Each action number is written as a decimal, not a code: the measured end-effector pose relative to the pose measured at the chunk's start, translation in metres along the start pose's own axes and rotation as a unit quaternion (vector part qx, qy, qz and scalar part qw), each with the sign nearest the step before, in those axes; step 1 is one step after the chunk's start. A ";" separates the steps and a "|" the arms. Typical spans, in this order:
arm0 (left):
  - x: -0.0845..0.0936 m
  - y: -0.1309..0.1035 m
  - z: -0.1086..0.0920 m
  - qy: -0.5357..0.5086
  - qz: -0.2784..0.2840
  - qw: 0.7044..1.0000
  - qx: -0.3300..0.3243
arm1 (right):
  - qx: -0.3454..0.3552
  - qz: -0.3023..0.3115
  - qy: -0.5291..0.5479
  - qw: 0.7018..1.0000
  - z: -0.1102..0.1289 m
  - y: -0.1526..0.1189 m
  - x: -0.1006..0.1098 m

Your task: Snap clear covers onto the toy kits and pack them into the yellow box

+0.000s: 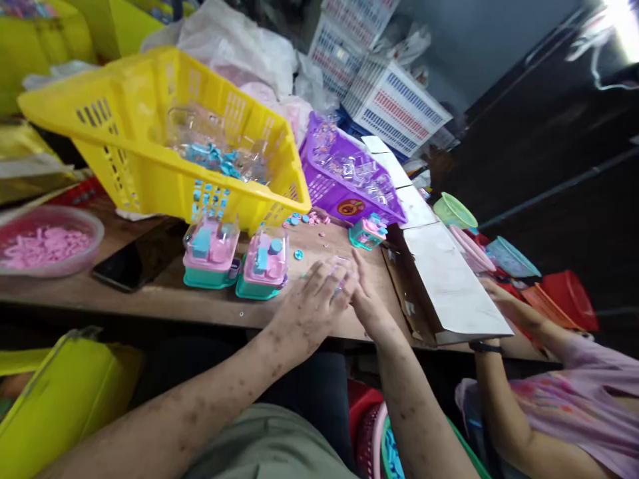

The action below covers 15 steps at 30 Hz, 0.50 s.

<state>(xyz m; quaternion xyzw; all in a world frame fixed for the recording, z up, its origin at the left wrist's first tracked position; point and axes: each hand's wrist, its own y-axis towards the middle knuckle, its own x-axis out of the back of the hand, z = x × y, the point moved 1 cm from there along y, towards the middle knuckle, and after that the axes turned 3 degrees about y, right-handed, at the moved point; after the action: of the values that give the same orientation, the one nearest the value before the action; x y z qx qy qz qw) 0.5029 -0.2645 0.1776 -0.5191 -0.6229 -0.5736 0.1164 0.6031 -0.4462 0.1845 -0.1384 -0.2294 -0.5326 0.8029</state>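
Note:
At the front of the brown table, my left hand (319, 293) curls over a small clear plastic piece (342, 267) with a purplish tint. My right hand (368, 296) presses in from the other side, seen edge-on, its fingers largely hidden. Most of the piece is covered by my hands. To the left stand two small toy boxes with pink and teal bodies and clear covers, one toy box (210, 253) beside another toy box (264, 263). A third toy box (368, 231) lies past my right hand. A small teal wheel (298, 255) rests nearby.
A yellow basket (150, 173) and a purple basket (324, 176) hold clear and blue parts. Farther left are a black phone (144, 256) and a tub (94, 233) of pink pieces. A white-topped carton (449, 279) borders the right side. Another person's arm (529, 319) reaches in beyond it.

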 end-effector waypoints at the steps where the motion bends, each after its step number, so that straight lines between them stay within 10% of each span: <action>1: 0.010 0.003 0.000 0.039 0.020 0.999 0.005 | 0.025 -0.006 -0.007 1.000 0.005 0.006 -0.012; 7: 0.051 0.027 0.017 0.171 0.059 0.983 0.021 | 0.050 -0.056 -0.043 0.996 0.017 0.050 -0.040; 15: 0.056 0.037 0.040 0.238 0.077 0.968 -0.017 | -0.155 -0.334 -0.106 0.924 -0.007 0.148 0.079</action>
<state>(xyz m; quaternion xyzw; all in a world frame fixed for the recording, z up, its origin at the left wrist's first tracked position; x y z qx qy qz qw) 0.5257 -0.2093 0.2288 -0.4160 -0.5259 -0.6802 0.2961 0.7660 -0.4535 0.2229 -0.2326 -0.2607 -0.7808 0.5180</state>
